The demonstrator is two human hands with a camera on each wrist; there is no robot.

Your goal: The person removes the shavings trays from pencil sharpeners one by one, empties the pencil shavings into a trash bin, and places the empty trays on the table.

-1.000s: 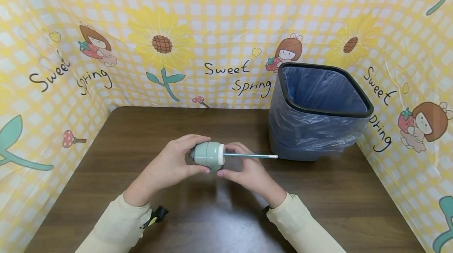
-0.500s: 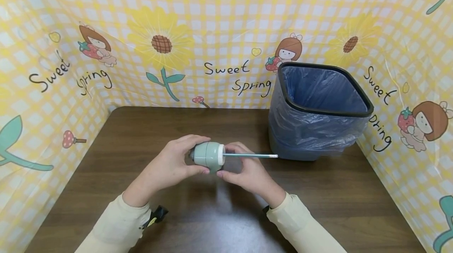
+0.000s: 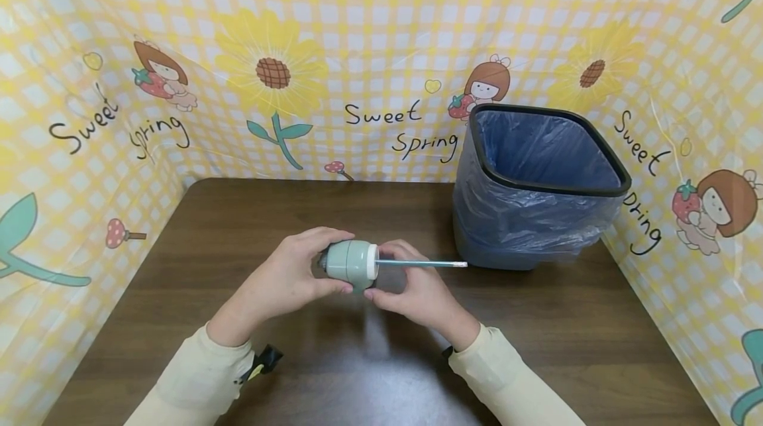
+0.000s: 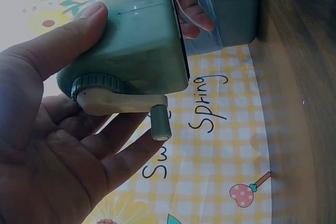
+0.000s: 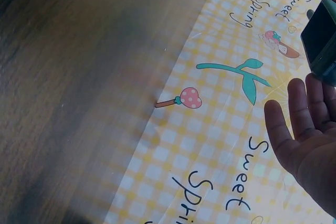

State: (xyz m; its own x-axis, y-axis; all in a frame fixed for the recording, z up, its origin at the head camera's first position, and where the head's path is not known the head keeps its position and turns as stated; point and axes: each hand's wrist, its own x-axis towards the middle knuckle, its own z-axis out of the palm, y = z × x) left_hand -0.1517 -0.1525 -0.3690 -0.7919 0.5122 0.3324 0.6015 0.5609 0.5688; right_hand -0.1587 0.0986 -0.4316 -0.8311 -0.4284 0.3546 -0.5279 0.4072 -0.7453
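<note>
A light green crank sharpener lies sideways between both hands above the table, a teal pencil sticking out of its white-rimmed right end. My left hand grips its left part, thumb on the near side and fingers on the far side. My right hand holds the right end, thumb at the near edge. The left wrist view shows the sharpener body and its crank knob beside the left fingers. In the right wrist view, the right hand touches the sharpener's dark base, partly cut off.
A bin with a black rim and a bluish liner stands at the back right of the brown wooden table, just beyond the pencil's end. Yellow checked cloth with printed flowers and figures surrounds the table's back and sides.
</note>
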